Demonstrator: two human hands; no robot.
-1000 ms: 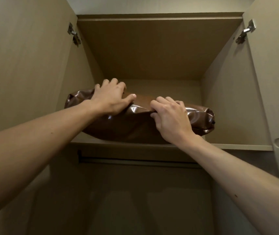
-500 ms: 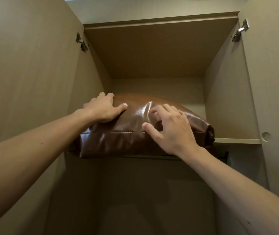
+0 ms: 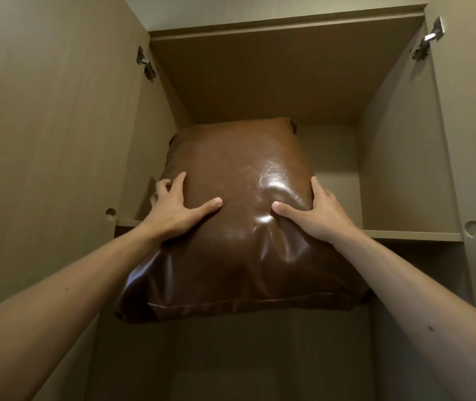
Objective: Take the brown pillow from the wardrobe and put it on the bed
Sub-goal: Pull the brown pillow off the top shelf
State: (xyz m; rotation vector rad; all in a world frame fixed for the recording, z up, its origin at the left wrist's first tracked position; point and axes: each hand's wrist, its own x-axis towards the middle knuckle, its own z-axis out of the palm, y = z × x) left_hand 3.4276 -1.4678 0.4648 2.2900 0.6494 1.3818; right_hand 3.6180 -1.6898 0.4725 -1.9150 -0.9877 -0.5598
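Both hands, left hand (image 3: 177,211) and right hand (image 3: 316,211), are clamped on the brown pillow (image 3: 239,227); soft, slick leatherette, best gripped at side edges.

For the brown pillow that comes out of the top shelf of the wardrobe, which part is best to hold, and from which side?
Probably the two side edges of the brown pillow, one from each side. It is wide, soft and glossy, so one hand would likely slip. The left hand and right hand already flank it, thumbs on top. Its near end hangs past the shelf, so gripping lower could support it better.
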